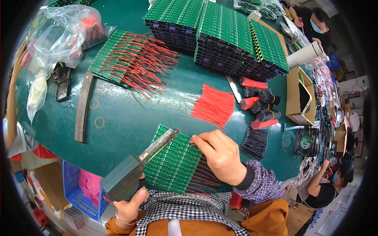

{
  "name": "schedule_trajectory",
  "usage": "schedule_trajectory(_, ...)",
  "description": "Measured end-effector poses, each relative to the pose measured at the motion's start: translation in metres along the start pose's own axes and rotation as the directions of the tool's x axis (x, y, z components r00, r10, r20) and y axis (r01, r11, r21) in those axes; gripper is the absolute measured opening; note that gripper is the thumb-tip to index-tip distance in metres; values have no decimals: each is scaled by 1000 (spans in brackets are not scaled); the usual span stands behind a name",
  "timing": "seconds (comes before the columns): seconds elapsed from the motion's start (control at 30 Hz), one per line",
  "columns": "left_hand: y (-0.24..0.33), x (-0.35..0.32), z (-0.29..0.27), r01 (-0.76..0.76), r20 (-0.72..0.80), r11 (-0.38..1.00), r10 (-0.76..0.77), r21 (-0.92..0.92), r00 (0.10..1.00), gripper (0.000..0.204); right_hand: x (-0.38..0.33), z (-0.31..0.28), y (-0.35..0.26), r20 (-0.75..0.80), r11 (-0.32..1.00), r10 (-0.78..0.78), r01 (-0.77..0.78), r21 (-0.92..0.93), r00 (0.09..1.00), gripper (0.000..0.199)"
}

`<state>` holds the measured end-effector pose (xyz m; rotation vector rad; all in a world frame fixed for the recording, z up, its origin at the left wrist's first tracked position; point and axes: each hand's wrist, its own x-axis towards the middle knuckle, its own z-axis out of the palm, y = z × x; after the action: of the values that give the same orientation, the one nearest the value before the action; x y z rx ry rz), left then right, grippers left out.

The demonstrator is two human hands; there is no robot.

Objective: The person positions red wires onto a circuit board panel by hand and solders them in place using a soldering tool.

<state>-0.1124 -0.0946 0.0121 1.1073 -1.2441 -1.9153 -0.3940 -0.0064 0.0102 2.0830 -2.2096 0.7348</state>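
Observation:
My left hand (132,205) is wrapped round the handle of a dark green soldering gun (125,177). The gun's long metal nozzle slants up to the right, and its tip is over the upper edge of a green circuit board panel (167,167) in front of me. My right hand (222,155) pinches a thin red wire (193,142) at the panel's upper right edge, close to the gun's tip. Several red and black wires (202,179) stick out from the panel's right side, partly under my right wrist. Whether the tip touches the wire I cannot tell.
Loose red wires (213,105) and black wires (254,143) lie beyond and right of my right hand, near banded bundles (267,114). Tall board stacks (228,35) stand behind. Wired panels (132,59), a metal bar (83,108) and plastic bags (63,35) are at left. Other people sit around the table.

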Motion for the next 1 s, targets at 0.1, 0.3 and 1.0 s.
schedule_trajectory(0.1,-25,-9,-26,-168,126,940,136,298,983,48,-6,4,-4,-74,998,32,-28,59,997,36)
schedule_trajectory(0.3,-1,-4,2,-178,78,875,160,450,984,28,-7,9,-4,-97,997,28,-21,70,995,36)
schedule_trajectory(1.0,-5,7,-2,-358,280,711,231,605,932,28,-9,8,-5,-62,999,31,-29,40,998,40)
